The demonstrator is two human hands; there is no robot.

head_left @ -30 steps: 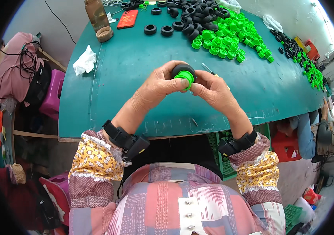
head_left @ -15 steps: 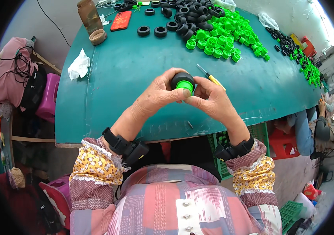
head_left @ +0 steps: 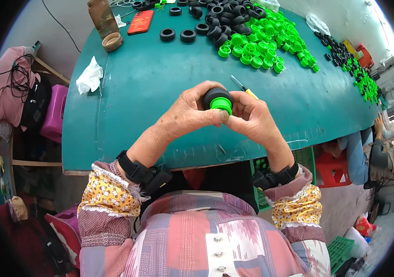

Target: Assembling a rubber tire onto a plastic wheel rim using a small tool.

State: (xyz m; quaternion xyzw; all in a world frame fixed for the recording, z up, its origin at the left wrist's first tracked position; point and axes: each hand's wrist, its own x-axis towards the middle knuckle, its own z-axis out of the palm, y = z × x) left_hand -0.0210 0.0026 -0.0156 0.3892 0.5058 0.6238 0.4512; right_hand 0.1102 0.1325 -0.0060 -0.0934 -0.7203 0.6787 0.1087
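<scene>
Between my two hands, above the green table (head_left: 146,111), is a small black toy tire (head_left: 212,94) with a bright green wheel hub (head_left: 220,105) partly set into it. My left hand (head_left: 188,107) curls round the tire's left side, its thumb pressed on the hub's near edge. My right hand (head_left: 252,115) grips from the right, thumb tip close to the left thumb and fingers bent behind the tire. Just beyond the right hand lies a screwdriver (head_left: 244,87) with a yellow handle, partly hidden by that hand.
Toward the far side lie a heap of black tires (head_left: 227,18) and a heap of green hubs (head_left: 271,39). A brown jar (head_left: 102,18), its lid (head_left: 112,42), a red phone (head_left: 140,22) and crumpled tissue (head_left: 90,76) are at the left. A co-worker (head_left: 381,147) sits at far right.
The tire and hub have tilted slightly, so more of the hub faces me. Both hands keep hold of them, and the view has shifted slightly.
</scene>
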